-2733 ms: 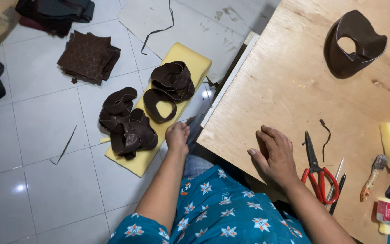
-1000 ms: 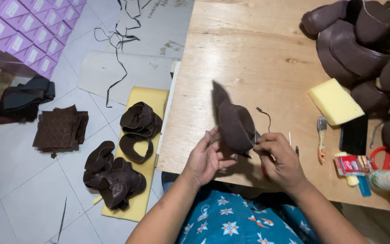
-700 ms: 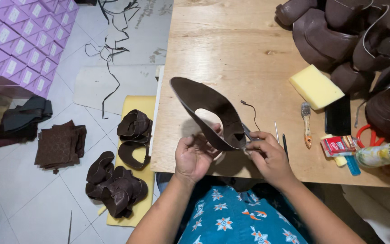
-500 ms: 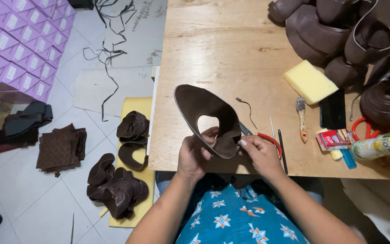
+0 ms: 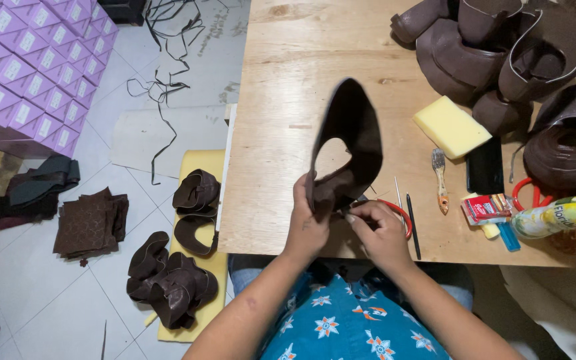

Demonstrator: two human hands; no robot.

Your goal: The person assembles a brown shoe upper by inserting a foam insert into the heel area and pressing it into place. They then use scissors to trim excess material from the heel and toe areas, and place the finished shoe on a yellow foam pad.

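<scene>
I hold a dark brown leather shoe upper (image 5: 347,143) with an oval cut-out upright above the wooden table (image 5: 288,100). My left hand (image 5: 307,223) grips its lower left edge. My right hand (image 5: 380,230) pinches the lower right part next to it. Red-handled scissors (image 5: 396,212) lie on the table just behind my right hand, partly hidden.
A heap of brown uppers (image 5: 501,53) fills the table's far right, with a yellow sponge (image 5: 451,127), a small brush (image 5: 440,179), a black phone (image 5: 485,167) and a bottle (image 5: 555,217). On the floor lie more uppers (image 5: 175,283) on yellow foam, brown fabric pieces (image 5: 91,223) and purple boxes (image 5: 28,73).
My left hand went from the floor pile to the table with an upper. Both hands now hold it, and it has turned from flat to standing upright.
</scene>
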